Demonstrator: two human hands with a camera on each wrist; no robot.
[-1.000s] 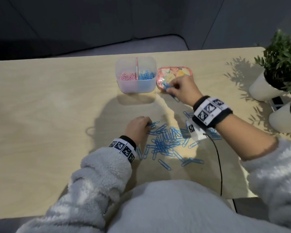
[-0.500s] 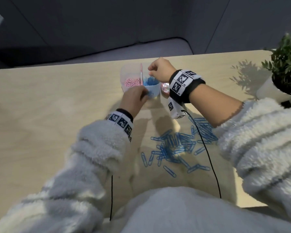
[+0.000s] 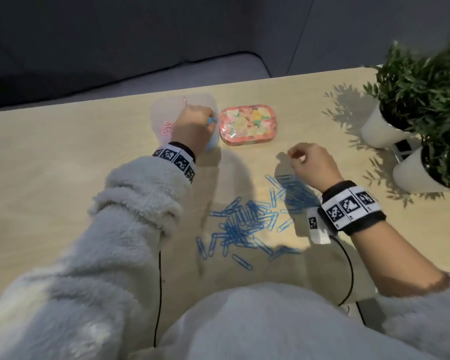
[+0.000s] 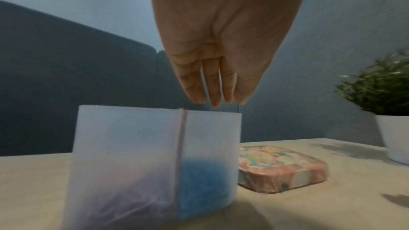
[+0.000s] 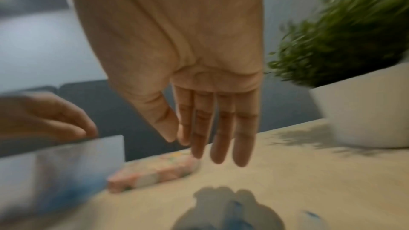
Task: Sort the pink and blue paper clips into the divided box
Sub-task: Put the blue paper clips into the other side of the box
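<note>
The translucent divided box (image 3: pixel 159 116) stands at the table's far middle, pink clips (image 3: pixel 166 128) in its left half and blue clips (image 4: pixel 202 179) in its right half. My left hand (image 3: pixel 192 124) hovers over the right half, fingers (image 4: pixel 213 92) straight and pointing down just above the rim, with nothing seen in them. A loose pile of blue paper clips (image 3: pixel 244 224) lies on the table in front of me. My right hand (image 3: pixel 308 161) hangs above the pile's right end, its fingers (image 5: pixel 200 139) relaxed and holding nothing.
A pink patterned tin (image 3: pixel 248 124) lies right of the box. Two white pots (image 3: pixel 382 132) (image 3: pixel 416 178) with green plants (image 3: pixel 426 100) stand at the table's right edge. A black cable (image 3: pixel 350 268) runs from my right wrist to the near edge.
My right hand has left the box and come back right and toward me, above the pile. My left hand has risen from the box's front to over its blue half.
</note>
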